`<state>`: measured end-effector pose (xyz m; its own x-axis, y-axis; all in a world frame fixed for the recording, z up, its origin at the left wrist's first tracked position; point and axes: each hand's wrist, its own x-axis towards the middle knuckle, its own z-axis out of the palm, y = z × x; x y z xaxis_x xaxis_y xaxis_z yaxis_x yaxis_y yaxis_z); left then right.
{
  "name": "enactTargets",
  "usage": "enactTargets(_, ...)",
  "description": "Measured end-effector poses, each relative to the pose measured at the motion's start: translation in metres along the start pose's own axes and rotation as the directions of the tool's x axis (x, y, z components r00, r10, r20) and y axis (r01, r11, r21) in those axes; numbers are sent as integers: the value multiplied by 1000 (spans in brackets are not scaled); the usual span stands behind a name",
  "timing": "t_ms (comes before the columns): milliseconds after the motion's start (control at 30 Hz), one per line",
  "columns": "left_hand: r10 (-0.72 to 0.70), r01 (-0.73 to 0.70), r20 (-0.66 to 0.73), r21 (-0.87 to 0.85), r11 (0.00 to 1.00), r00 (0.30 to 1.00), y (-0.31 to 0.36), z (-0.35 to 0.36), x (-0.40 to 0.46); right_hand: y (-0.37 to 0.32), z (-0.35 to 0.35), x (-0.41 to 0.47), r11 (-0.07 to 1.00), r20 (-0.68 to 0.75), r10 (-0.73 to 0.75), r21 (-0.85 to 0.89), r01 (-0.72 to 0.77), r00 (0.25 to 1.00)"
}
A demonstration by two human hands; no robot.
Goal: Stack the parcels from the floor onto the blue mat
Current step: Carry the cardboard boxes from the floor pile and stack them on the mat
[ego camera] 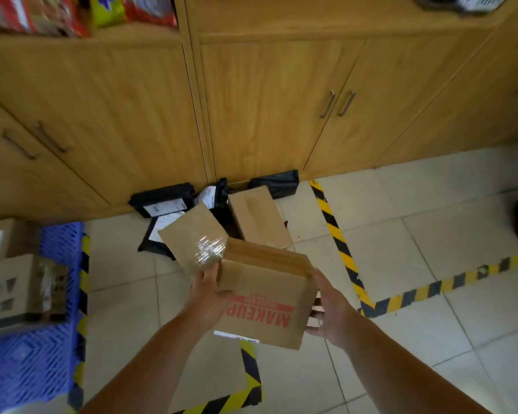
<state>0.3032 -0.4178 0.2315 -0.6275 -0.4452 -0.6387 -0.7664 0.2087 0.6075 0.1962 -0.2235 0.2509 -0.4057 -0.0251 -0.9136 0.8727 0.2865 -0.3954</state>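
There are five brown cardboard boxes: one held (pixel 266 297), two on the floor (pixel 192 237) (pixel 259 218), two on the blue plastic mat (pixel 18 294) (pixel 0 237) (pixel 42 363). Three black plastic mail bags (pixel 162 200) (pixel 277 183) (pixel 154 237) lie behind. Two hands (pixel 208 289) (pixel 331 312) show.

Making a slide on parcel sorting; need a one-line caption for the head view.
Both hands hold a MAKEUP box above the floor parcels, blue mat at left.

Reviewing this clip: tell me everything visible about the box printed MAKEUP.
The MAKEUP box is a plain brown cardboard carton with red lettering that reads upside down from the head camera, and a white label strip along its near lower edge. It is closed, tilted, and held in the air above the tiled floor. The left hand grips its left side, the right hand its right side, fingers under it. Its far corner overlaps a tape-wrapped brown parcel in view; whether they touch is unclear.
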Motion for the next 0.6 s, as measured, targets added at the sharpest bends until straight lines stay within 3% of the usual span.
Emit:
enactTargets(133, 24, -33, -35, -262, 964, 999, 60, -61, -54, -45, 1, -90, 990, 78, -83, 122, 73, 994)
enactTargets(267, 26, -69, -138, -319, 945, 990, 97, -113, -108, -72, 5, -164, 971, 96, -171, 185, 152, 981)
enactTargets(600, 141, -169, -141, -211, 963, 980, 129, -196, -221, -99, 18, -292, 946, 82, -292, 169, 275, 953)
